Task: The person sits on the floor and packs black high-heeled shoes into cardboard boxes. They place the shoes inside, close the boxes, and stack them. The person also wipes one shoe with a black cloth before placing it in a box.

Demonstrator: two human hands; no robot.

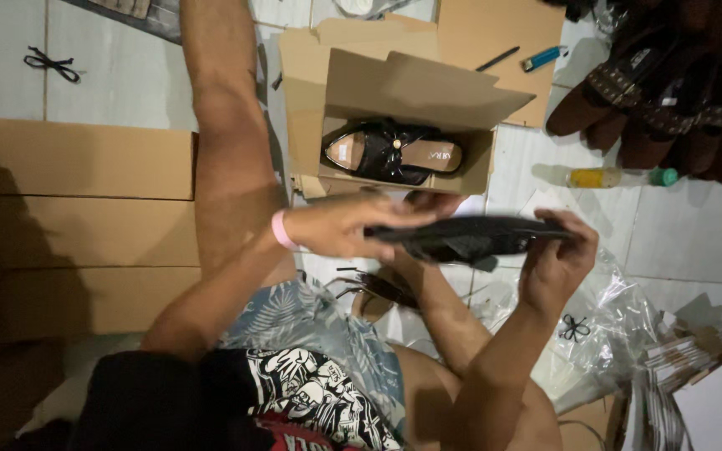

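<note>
Both hands: L hand (340, 227), R hand (557, 255) fingers curled round black sandal (470, 236), probably.

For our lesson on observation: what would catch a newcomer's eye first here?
First, the black sandal held flat between the left hand and right hand at centre. Just above it, an open cardboard box holds a matching sandal. Brown sandals pile up top right.

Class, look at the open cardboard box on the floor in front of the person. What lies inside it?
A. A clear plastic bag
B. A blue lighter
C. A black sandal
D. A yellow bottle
C: a black sandal with a tan insole lies on its side inside the open cardboard box.
</note>
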